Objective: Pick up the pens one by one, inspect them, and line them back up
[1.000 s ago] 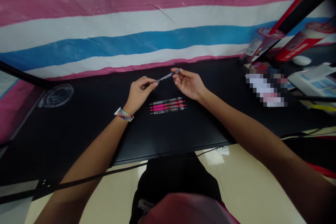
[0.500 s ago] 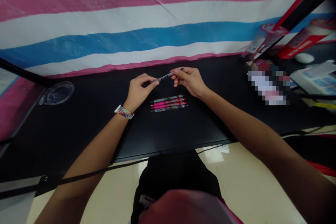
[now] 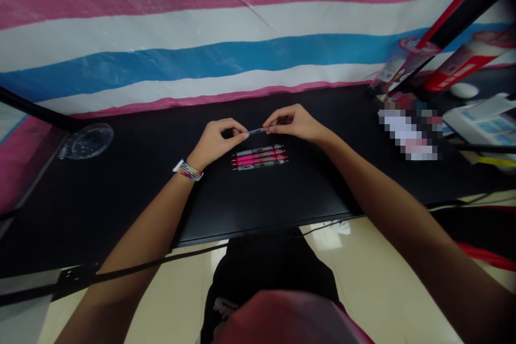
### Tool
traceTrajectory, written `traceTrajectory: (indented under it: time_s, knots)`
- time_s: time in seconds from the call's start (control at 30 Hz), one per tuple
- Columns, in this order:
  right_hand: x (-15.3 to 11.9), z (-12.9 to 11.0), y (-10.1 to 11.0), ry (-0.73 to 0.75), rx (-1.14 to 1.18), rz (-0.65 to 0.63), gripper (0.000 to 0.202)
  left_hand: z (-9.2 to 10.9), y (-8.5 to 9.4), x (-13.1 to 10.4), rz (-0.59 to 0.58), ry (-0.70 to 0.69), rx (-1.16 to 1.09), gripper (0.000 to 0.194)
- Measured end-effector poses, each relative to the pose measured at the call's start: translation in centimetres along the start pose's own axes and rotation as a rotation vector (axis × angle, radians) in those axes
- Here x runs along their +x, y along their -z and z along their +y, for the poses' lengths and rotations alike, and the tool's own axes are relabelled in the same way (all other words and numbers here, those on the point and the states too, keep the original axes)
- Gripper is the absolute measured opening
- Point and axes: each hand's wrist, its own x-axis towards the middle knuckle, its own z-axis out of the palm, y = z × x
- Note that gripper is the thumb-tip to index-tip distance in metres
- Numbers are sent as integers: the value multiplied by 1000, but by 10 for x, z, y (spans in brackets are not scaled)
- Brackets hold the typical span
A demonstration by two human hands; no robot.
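A slim pen (image 3: 258, 130) with a clear barrel is held level between my two hands, just above the black desk. My left hand (image 3: 220, 138) pinches its left end between thumb and fingers. At the other end, my right hand (image 3: 296, 122) closes thumb and fingertips on it; both pen tips are hidden by fingers. Right below lies a row of several pens, side by side: a grey one (image 3: 258, 150) on the far side, pink-and-red ones (image 3: 258, 159) in the middle, and another grey one (image 3: 258, 165) nearest me.
The black desk (image 3: 133, 204) meets a striped plastic sheet (image 3: 201, 48) behind. A clear round lid (image 3: 91, 141) lies at the left. On the right are a clear cup (image 3: 397, 67), a red-and-white container (image 3: 463, 64), a white rounded object (image 3: 464, 90) and a blurred-out item (image 3: 407, 131).
The held pen has come down slightly closer to the row and lies more level. My right hand has lowered its grip, and my left hand has shifted slightly right.
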Motion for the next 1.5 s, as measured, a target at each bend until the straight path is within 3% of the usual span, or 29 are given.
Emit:
traceTrajectory:
  time_s: [0.17,0.3,0.7,1.33,1.5]
  knots:
    - [-1,1,5,101,-309,-118,9,-6,1,1,-103,-66,120,14]
    - [-2,4,5,131,-411,-149,7,-7,0,1,-174,-53,168,13]
    - [-3,3,6,133,-431,-176,12,-7,0,0,-236,-41,206,13]
    - [-5,-1,6,115,-391,-167,11,-13,-2,1,-206,-43,146,15]
    - [-9,-16,-7,184,-379,-124,6,-13,-1,2,-213,-43,151,18]
